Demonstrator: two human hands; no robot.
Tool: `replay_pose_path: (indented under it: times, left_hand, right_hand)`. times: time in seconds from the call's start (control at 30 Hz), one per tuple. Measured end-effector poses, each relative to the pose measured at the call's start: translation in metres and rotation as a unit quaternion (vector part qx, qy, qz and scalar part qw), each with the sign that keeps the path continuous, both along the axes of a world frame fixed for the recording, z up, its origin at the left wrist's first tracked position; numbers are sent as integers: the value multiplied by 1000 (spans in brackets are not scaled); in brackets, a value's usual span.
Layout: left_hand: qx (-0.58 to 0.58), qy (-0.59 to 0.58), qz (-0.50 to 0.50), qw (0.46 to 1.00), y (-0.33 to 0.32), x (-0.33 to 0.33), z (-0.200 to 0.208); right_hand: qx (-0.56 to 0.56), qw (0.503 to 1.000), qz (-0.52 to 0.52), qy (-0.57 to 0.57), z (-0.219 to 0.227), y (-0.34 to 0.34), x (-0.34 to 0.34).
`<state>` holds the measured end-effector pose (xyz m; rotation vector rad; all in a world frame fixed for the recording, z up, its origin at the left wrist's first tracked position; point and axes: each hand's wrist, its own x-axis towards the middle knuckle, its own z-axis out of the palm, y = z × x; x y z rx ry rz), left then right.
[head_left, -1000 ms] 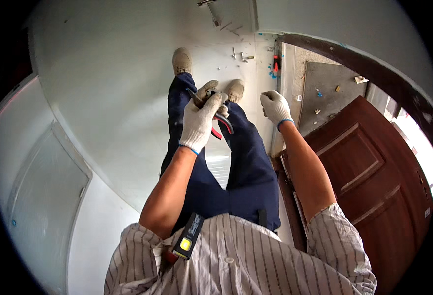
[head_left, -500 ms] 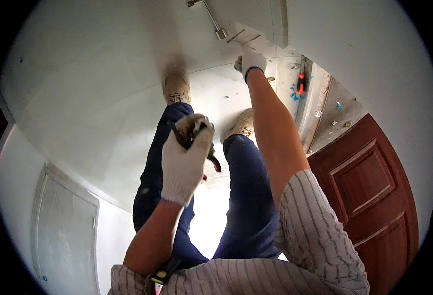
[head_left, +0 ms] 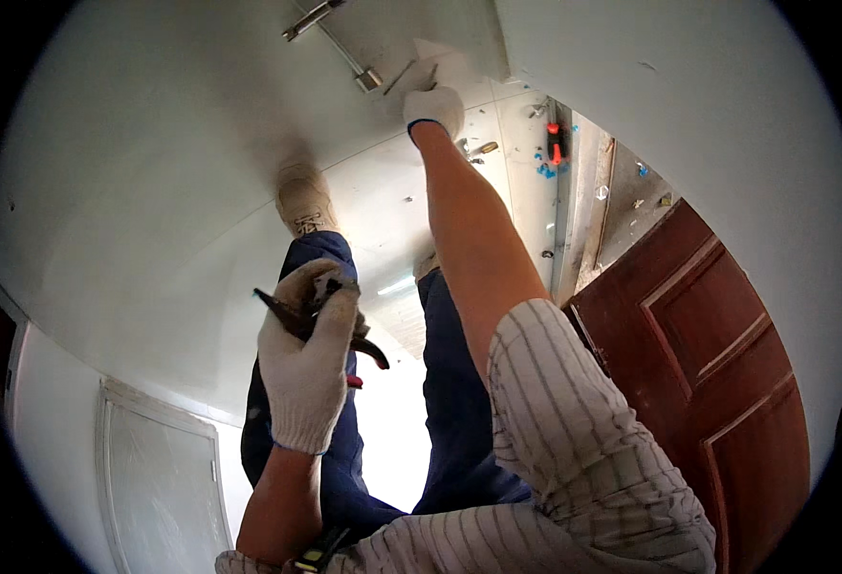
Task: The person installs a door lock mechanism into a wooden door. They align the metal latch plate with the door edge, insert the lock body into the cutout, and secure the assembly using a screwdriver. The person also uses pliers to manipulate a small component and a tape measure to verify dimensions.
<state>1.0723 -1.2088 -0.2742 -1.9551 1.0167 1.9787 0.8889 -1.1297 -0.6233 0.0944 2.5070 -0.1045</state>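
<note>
My left hand [head_left: 308, 368], in a white knit glove, is closed around dark pliers-like tools with curved black-and-red handles [head_left: 373, 352]. A dark pointed end [head_left: 282, 311] sticks out on the other side of the palm. My right hand [head_left: 435, 110], gloved too, reaches down to the pale floor with its fingers curled and mostly hidden. A thin metal rod [head_left: 432, 77] shows right at its fingertips; whether it is gripped cannot be seen. Beside it lies a second thin rod [head_left: 400, 77], and farther left a long metal shaft with a square block [head_left: 368, 79] at its end.
A metal bar [head_left: 314, 19] lies at the top. A red-and-black screwdriver [head_left: 555, 143] lies among blue scraps [head_left: 547, 170] by the door sill. A brass-coloured piece [head_left: 488, 147] is near my right wrist. A dark red panelled door [head_left: 698, 354] stands on the right, a grey one [head_left: 167, 478] at lower left.
The view has shifted, so floor things appear farther left. My left hand still holds the dark tools. My right hand now covers more of the thin rod near its fingers.
</note>
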Motion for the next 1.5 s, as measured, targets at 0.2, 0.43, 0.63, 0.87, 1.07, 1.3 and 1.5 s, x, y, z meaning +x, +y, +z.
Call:
replay_pose_path:
  times: [0.2, 0.43, 0.63, 0.87, 1.07, 1.3, 1.5]
  left_hand:
    - [37, 21, -24, 999, 9, 7, -10]
    - [140, 125, 59, 981, 63, 46, -1]
    - [300, 279, 32, 912, 91, 66, 120]
    - [216, 234, 85, 944, 135, 99, 212]
    - [112, 214, 92, 966, 204, 96, 283]
    - [21, 268, -26, 963, 293, 65, 376]
    - [114, 349, -161, 916, 327, 9, 441]
  right_hand:
    - [-209, 966, -56, -143, 55, 41, 7]
    - [-317, 874, -201, -310, 322, 79, 84]
    - [-332, 839, -229, -365, 478, 164, 136]
    - [-369, 787, -337, -362, 574, 183, 165]
    - [-381, 813, -289, -332, 658, 249, 170]
    - [-431, 847, -215, -226, 768, 339, 152]
    - [-515, 811, -226, -162, 806, 418, 122]
